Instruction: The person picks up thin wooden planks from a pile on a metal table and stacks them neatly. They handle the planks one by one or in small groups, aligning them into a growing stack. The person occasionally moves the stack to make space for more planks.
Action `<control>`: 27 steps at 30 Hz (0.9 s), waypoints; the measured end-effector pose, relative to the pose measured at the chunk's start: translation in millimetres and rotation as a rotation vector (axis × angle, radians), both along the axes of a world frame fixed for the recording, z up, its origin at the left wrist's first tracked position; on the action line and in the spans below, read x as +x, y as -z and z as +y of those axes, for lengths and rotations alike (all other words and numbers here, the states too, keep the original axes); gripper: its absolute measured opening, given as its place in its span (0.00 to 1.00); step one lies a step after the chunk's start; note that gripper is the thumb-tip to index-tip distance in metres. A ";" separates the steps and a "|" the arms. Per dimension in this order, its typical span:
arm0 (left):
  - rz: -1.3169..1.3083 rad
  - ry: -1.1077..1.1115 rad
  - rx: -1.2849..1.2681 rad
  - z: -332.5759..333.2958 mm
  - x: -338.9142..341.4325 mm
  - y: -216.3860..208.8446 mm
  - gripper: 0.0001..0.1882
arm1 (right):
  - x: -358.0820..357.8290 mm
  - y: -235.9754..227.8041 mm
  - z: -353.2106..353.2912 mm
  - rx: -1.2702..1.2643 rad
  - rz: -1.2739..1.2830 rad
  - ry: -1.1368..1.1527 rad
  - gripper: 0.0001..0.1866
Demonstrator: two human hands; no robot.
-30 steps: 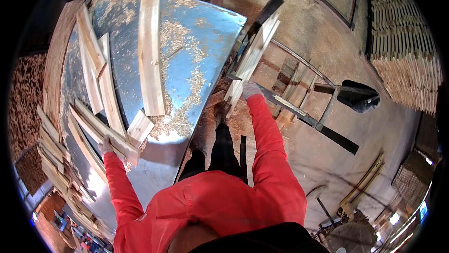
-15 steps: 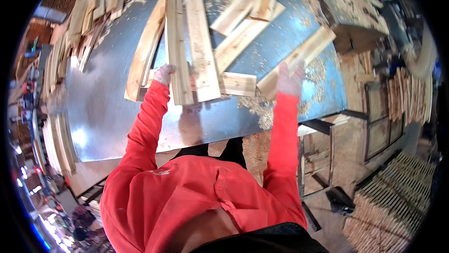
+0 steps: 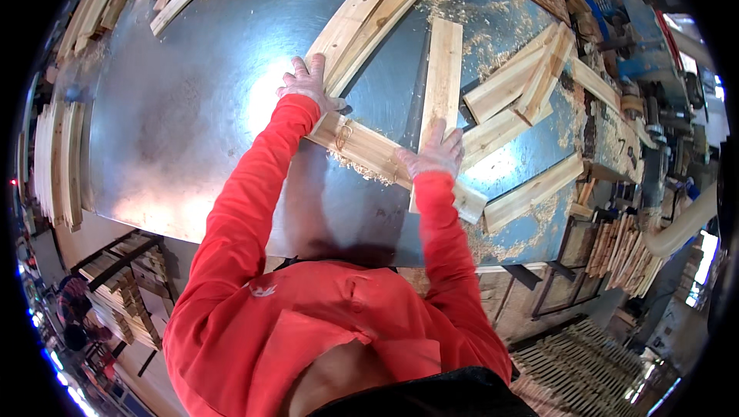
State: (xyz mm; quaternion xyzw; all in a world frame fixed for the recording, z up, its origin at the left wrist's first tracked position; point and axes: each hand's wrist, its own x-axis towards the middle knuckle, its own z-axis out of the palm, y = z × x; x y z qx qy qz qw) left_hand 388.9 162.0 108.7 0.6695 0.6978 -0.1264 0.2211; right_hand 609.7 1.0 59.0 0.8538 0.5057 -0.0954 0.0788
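My left hand (image 3: pixel 308 84) has its fingers spread at the lower ends of two pale boards (image 3: pixel 362 24) lying side by side at a slant. Its thumb reaches toward the left end of a crosswise board (image 3: pixel 362 145), which has a wood shaving on top. Flat and with fingers apart, my right hand (image 3: pixel 436 152) rests where a lengthwise board (image 3: pixel 443 66) meets the crosswise one. Part of that meeting place is hidden under the hand. Several more boards (image 3: pixel 504 133) overlap to the right, and a single board (image 3: pixel 535 192) lies nearer the table's right edge.
Wood shavings (image 3: pixel 493 244) litter the metal tabletop (image 3: pixel 169 124). Board stacks stand at left (image 3: pixel 58 159) and far left (image 3: pixel 104 1). Machinery (image 3: pixel 662 70) is on the right, with a pile of slats (image 3: pixel 585 359) on the floor at lower right.
My left hand has let go of a long board and opened. Two boards now lie slanted together farther up, baring the crosswise board. My right hand has moved left from the right-hand board. The view has shifted.
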 end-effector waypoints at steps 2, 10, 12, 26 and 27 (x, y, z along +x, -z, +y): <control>-0.049 -0.059 -0.046 6.4 -7.5 -1.2 0.58 | 0.3 -8.5 5.4 -0.010 0.108 0.116 0.58; -0.384 -0.095 -0.257 17.8 -36.6 15.6 0.58 | -21.1 32.2 61.0 0.486 1.675 0.443 0.48; -0.580 -0.158 -0.271 5.8 -33.8 32.3 0.57 | -66.6 51.7 90.7 0.470 1.413 0.205 0.50; -0.047 -0.293 0.209 -147.1 -149.1 74.0 0.61 | -46.7 -24.1 126.8 0.141 0.846 -0.370 0.29; -0.027 -0.161 0.431 -154.8 -158.0 89.4 0.61 | 7.1 -19.1 156.0 0.509 0.559 -0.410 0.34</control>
